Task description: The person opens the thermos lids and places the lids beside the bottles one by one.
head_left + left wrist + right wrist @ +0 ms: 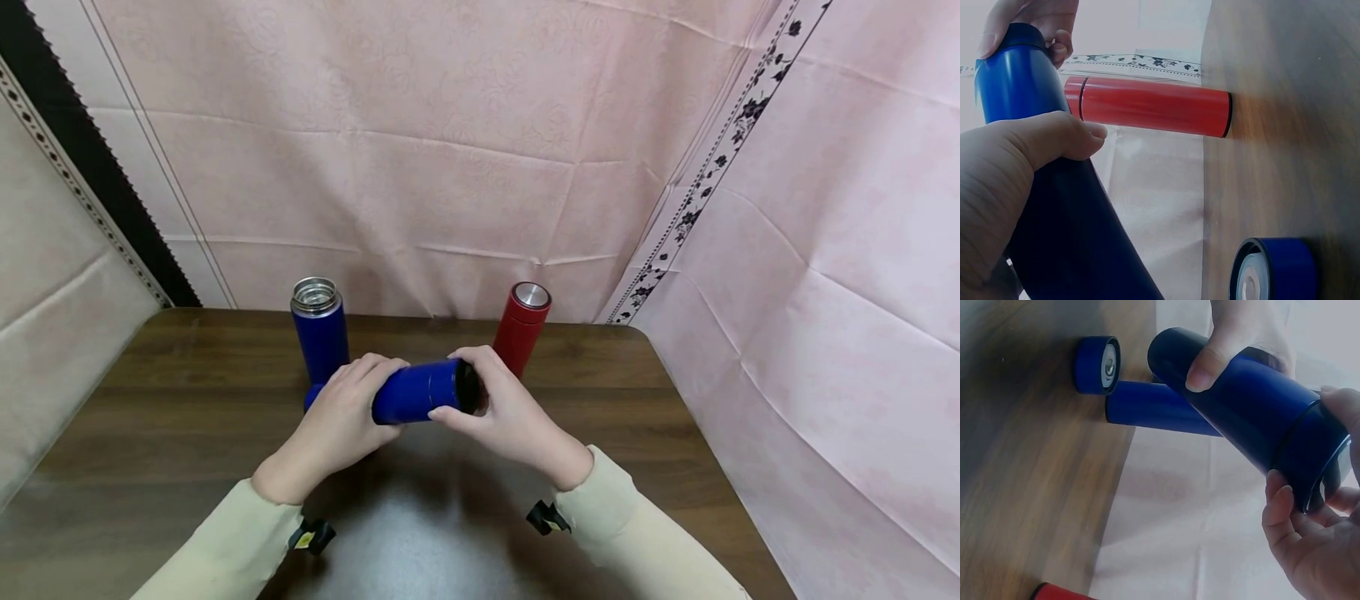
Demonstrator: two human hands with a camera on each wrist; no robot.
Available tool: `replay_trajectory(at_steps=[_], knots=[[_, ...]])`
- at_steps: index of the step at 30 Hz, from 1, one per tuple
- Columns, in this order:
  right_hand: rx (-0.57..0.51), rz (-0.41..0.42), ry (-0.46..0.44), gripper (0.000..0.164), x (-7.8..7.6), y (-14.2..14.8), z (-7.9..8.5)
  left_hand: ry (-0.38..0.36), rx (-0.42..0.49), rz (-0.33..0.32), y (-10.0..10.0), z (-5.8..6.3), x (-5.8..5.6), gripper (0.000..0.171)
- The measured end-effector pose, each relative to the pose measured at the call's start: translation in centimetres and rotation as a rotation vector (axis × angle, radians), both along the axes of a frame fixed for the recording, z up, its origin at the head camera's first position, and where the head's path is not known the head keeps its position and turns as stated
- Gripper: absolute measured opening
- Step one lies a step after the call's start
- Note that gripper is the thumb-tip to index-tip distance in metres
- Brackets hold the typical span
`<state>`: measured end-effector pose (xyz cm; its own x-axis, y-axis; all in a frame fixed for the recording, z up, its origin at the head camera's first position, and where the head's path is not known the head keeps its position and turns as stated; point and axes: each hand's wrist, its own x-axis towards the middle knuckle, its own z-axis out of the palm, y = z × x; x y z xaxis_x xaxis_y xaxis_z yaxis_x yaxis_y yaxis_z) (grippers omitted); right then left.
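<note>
My left hand (339, 418) grips the body of a blue thermos (405, 393), which lies nearly level in the air, its capped end to the right. Around that end, the fingers and thumb of my right hand (517, 423) hold the cap (1307, 447), below a thin seam line. Behind my left hand stands a second blue thermos (321, 343), uncapped, its steel mouth showing. A loose blue cap (1092, 365) sits on the table near that thermos, its pale inner side visible in both wrist views; my left hand mostly hides it in the head view.
A red thermos (522, 329) with a steel top stands upright behind my right hand. Everything rests over a brown wooden table (187, 400). Pale pink patterned cloth (450, 150) hangs along the table's back and sides.
</note>
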<state>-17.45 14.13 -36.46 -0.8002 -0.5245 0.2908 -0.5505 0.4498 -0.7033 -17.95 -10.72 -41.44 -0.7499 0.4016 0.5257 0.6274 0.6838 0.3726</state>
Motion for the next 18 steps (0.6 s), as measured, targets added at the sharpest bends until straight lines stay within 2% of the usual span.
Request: replay_trajectory(at_steps=[12,18], knots=[[0.164,0.094,0.198,0.063,0.1,0.43,-0.1,-0.074,-0.004,-0.043,-0.32,-0.07,0.04,0.077],[0.256,0.118,0.366,0.063,0.37,0.24,-0.24,-0.167,0.021,-0.075,-0.65,0.02,-0.05,0.075]])
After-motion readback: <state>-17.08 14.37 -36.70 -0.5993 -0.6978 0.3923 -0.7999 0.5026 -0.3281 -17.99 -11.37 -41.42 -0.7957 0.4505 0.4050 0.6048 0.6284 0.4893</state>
